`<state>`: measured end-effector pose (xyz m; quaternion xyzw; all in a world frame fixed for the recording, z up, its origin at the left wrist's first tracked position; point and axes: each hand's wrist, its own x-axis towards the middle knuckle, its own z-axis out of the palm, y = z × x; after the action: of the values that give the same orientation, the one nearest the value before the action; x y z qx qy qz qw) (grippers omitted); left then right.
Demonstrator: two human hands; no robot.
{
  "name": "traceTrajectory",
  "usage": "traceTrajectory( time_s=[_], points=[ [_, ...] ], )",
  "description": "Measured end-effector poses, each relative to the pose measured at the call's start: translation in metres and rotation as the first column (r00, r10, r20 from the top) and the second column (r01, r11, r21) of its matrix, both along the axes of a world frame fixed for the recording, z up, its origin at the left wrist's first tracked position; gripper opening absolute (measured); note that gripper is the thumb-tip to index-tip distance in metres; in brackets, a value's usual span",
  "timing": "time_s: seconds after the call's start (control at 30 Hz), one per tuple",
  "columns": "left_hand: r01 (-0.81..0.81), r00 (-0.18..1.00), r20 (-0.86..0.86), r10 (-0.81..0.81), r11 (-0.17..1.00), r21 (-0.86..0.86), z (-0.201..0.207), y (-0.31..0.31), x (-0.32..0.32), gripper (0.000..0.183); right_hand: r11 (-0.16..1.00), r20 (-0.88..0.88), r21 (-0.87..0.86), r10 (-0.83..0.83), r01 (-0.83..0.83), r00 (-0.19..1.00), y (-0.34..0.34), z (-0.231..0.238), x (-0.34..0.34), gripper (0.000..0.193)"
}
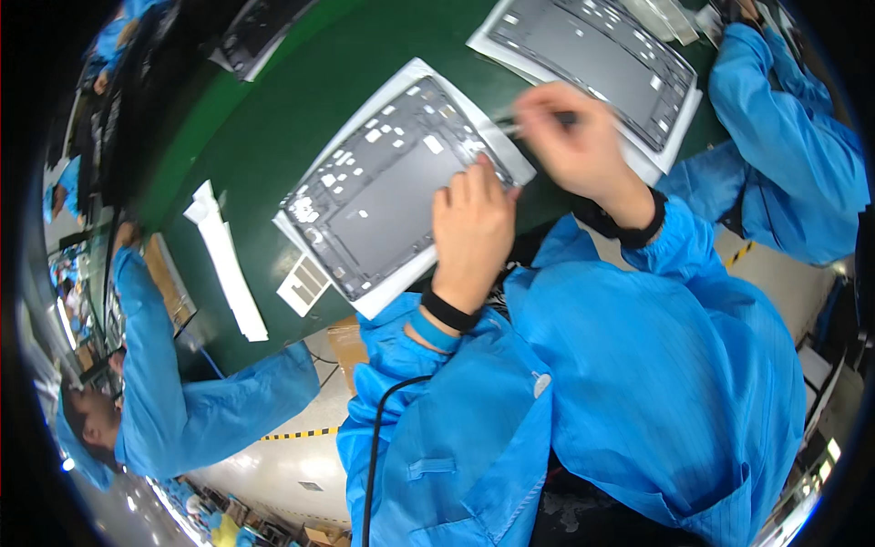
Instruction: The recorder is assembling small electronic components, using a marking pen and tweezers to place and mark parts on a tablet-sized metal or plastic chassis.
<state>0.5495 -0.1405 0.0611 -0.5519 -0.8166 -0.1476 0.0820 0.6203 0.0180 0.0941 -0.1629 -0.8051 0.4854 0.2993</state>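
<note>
A grey tablet back housing (392, 205) with several small white patches lies on a white sheet (383, 296) before me. My left hand (474, 223) rests on its near right edge, fingers stretched over the surface and nothing visibly held. Just right of the housing, my right hand (576, 141) is raised and closed around a slim tool (566, 118) with a dark handle. A thin metallic part sticks out toward the housing, but motion blurs it and its exact kind is unclear. Both wrists wear black bands.
Another grey housing (592, 64) lies at the far right, and a dark panel (262, 36) at the far left. White strips (228, 264) and a small labelled card (303, 284) lie left on the green table (214, 164). Co-workers' blue sleeves (150, 319) reach in on both sides.
</note>
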Motion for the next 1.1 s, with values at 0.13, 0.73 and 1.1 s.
traceTrajectory(
  time_s=[0.13, 0.73, 1.1],
  points=[
    [-0.025, 0.999, 0.044, 0.024, 0.999, 0.026, 0.009, -0.008, -0.006, 0.051, 0.935, -0.300, -0.349, -0.174, 0.062, 0.938, 0.001, 0.004, 0.005, 0.019],
    [-0.799, 0.564, 0.454, 0.690, 0.595, 0.087, 0.035, -0.130, -0.094, 0.030, 0.963, 0.096, 0.253, 0.074, -0.096, 0.993, -0.033, -0.041, -0.005, 0.014],
    [-0.726, -0.085, 0.983, -0.164, 0.686, 0.052, 0.082, -0.125, -0.120, 0.036, 0.983, 0.058, 0.183, -0.009, -0.002, 0.998, -0.030, -0.043, -0.005, 0.013]
  ],
)
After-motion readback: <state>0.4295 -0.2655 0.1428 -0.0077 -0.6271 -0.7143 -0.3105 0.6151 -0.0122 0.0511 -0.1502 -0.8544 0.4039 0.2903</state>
